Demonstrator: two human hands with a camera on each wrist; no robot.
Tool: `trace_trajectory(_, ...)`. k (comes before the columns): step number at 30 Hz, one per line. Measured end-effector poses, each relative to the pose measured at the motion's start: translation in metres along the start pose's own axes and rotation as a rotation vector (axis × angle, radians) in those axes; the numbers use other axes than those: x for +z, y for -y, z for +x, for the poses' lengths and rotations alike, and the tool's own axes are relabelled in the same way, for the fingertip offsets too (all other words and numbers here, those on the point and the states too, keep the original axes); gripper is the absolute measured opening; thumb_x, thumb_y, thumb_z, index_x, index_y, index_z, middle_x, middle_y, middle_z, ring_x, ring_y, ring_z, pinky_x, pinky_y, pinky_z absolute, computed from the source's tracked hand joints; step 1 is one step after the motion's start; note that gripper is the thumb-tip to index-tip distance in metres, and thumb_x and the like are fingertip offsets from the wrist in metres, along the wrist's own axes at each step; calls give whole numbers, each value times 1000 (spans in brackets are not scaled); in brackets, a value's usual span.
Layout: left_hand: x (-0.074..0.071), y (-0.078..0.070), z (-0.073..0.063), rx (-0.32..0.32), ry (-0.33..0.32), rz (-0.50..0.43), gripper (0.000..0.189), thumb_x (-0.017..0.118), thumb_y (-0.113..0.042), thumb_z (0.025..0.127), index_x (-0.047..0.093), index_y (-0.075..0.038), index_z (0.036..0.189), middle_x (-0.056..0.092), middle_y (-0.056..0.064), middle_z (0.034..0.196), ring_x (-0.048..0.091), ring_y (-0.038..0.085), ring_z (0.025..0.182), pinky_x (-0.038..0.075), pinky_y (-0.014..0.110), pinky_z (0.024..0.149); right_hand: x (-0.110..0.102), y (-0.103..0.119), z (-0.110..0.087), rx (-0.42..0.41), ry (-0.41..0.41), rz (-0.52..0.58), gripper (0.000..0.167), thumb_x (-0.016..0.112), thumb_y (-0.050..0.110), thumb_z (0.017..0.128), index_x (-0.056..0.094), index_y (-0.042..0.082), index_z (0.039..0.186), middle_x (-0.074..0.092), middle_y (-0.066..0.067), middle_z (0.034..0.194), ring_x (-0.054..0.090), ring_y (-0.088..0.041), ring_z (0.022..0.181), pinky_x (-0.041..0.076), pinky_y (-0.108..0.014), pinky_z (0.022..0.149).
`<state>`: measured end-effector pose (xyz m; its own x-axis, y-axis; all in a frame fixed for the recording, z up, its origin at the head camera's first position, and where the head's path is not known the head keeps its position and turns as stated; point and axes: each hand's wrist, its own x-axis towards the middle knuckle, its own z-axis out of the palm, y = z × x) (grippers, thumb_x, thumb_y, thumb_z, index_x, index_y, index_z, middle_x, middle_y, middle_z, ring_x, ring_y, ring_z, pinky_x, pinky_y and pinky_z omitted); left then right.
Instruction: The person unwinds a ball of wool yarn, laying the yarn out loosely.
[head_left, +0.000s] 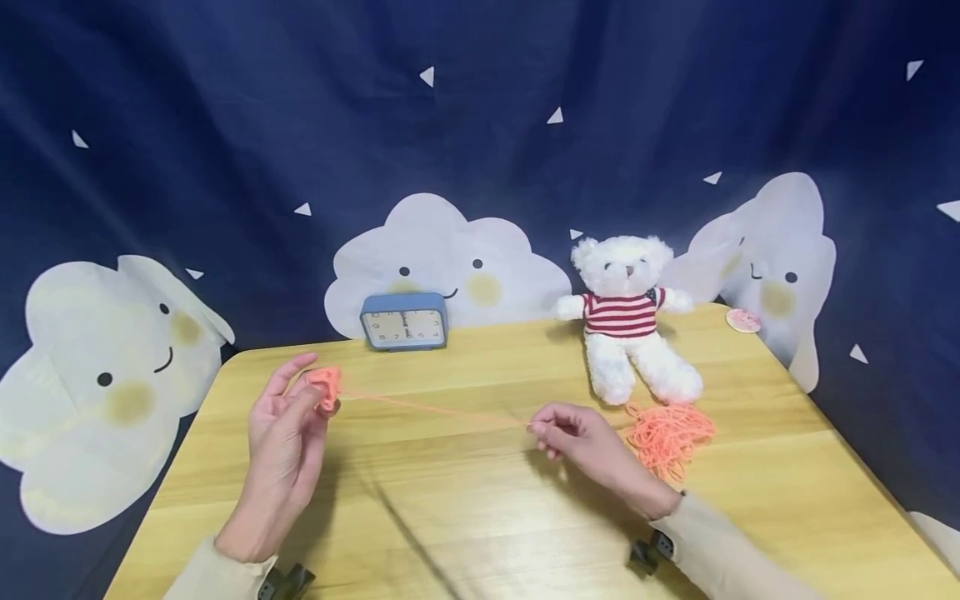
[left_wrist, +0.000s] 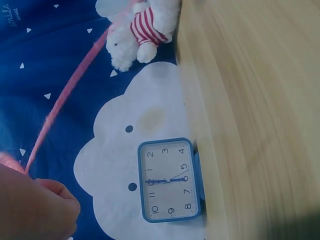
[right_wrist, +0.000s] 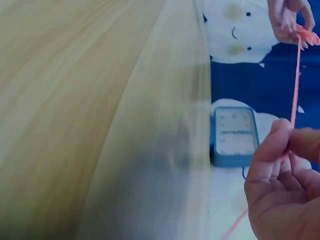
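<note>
My left hand (head_left: 285, 442) holds a small wound bundle of orange-pink yarn (head_left: 326, 388) between thumb and fingers, raised over the left part of the table. From that bundle a strand (head_left: 435, 408) runs taut across to my right hand (head_left: 573, 437), which pinches it between thumb and forefinger. The right wrist view shows this pinch close up, with the strand (right_wrist: 296, 85) leading to the far hand. Behind the right wrist lies a loose tangled heap of the same yarn (head_left: 670, 437) on the table. In the left wrist view only part of the left hand (left_wrist: 40, 205) appears.
A blue desk clock (head_left: 405, 322) stands at the table's back edge. Right of it sits a white teddy bear (head_left: 628, 321) in a striped shirt, its feet by the yarn heap. A small round pink item (head_left: 743, 320) lies at the back right corner. Behind hangs a dark blue curtain (head_left: 495, 150).
</note>
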<state>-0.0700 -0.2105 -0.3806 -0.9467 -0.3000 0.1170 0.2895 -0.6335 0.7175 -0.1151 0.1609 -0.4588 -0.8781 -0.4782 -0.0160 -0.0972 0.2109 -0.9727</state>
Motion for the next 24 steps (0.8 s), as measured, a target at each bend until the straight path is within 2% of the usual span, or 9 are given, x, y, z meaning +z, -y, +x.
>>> trace_trajectory(5, -2, -4, 0, 22, -27, 2, 31, 56, 20, 103, 59, 8, 131, 74, 13, 100, 68, 19, 80, 58, 24, 67, -27, 3, -17, -18, -124, -16, 21, 67, 10, 109, 69, -10, 116, 68, -27, 95, 67, -22, 80, 62, -31, 68)
trace_trajectory(7, -3, -5, 0, 24, -35, 5, 29, 56, 19, 104, 60, 7, 130, 76, 13, 100, 69, 18, 82, 58, 24, 68, -37, 4, -25, -20, -163, -15, 22, 67, 10, 109, 69, -10, 116, 68, -25, 93, 66, -18, 78, 61, -28, 63)
trace_trajectory(12, -5, -6, 0, 18, -16, -24, 26, 55, 18, 104, 62, 7, 127, 76, 14, 102, 69, 18, 84, 59, 25, 68, -59, 1, -43, 0, -214, 4, 21, 66, 10, 110, 69, -10, 114, 70, -18, 91, 64, -14, 76, 58, -27, 58)
trace_trajectory(13, -5, -6, 0, 16, -8, -36, 26, 55, 19, 104, 63, 8, 126, 75, 14, 101, 68, 19, 84, 59, 26, 69, -62, 0, -46, 1, -219, 9, 22, 65, 10, 111, 68, -11, 114, 70, -16, 90, 64, -14, 77, 59, -28, 62)
trace_trajectory(20, -7, -6, 1, 25, 22, -141, 31, 40, 20, 104, 60, 11, 125, 65, 15, 99, 62, 22, 83, 57, 28, 68, -84, -6, -62, 49, -305, -72, 26, 65, 16, 112, 70, -9, 118, 69, -8, 87, 63, -14, 74, 57, -29, 58)
trace_trajectory(24, -9, -7, 2, 25, 22, -156, 31, 38, 20, 104, 55, 11, 129, 61, 15, 95, 59, 23, 82, 56, 29, 68, -97, -11, -70, 50, -350, -83, 23, 65, 12, 111, 70, -10, 118, 71, -5, 90, 65, -13, 76, 59, -28, 64)
